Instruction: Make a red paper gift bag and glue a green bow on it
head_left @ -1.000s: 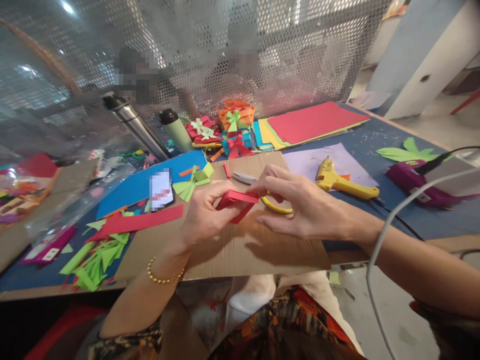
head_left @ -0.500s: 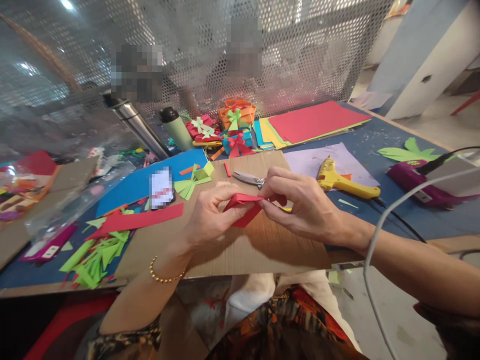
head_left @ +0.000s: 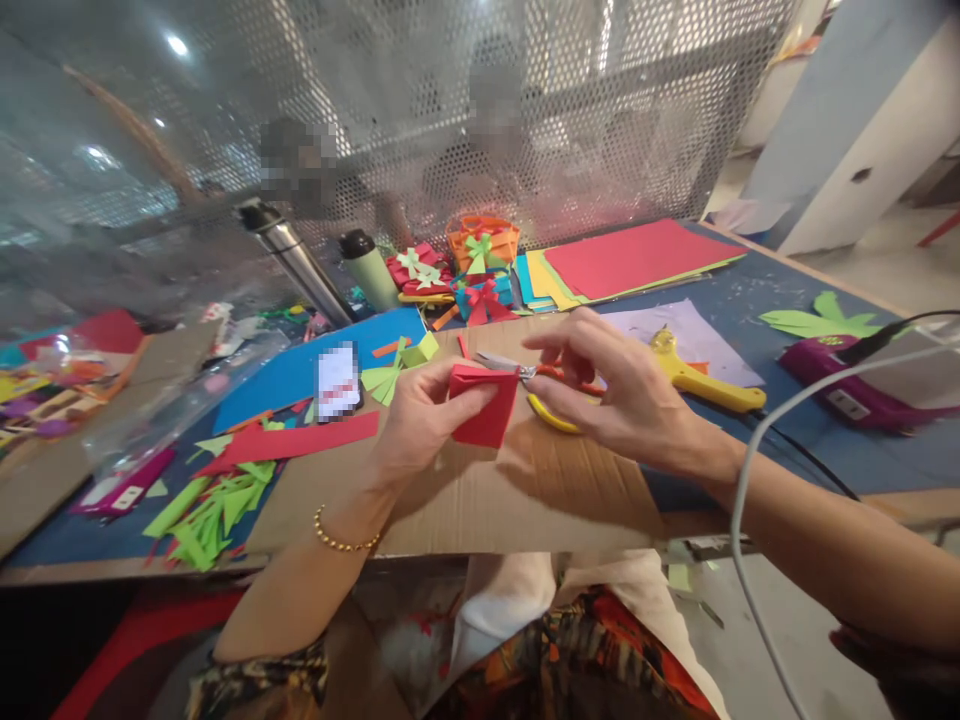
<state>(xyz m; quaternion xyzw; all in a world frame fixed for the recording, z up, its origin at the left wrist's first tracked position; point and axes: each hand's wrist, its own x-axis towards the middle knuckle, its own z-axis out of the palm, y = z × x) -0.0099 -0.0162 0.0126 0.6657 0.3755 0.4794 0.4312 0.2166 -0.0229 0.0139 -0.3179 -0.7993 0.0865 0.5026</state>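
A folded piece of red paper (head_left: 486, 412) is pinched between the thumb and fingers of my left hand (head_left: 420, 408), above the cardboard sheet (head_left: 450, 515). My right hand (head_left: 611, 385) is off the paper, thumb and fingers apart, hovering over a pair of scissors (head_left: 556, 412). The scissors have a yellow and a red-orange handle, partly hidden by that hand; their metal blades point left. Behind my left hand lie a light green paper bow (head_left: 386, 377) and a small green paper box (head_left: 420, 350).
A yellow glue gun (head_left: 701, 380) rests on lilac paper (head_left: 675, 315) at right. Green paper scraps (head_left: 217, 505), a red strip (head_left: 315, 436) and a phone (head_left: 337, 380) lie left. Behind stand two bottles (head_left: 296, 265) (head_left: 371, 272), small paper gift boxes (head_left: 484, 250) and stacked coloured sheets (head_left: 645, 258). A grey cable (head_left: 739, 520) crosses my right forearm.
My right hand has let go of the red paper and opened above the scissors. The folded paper, still in my left hand, has turned so its flat face shows. The view has shifted slightly.
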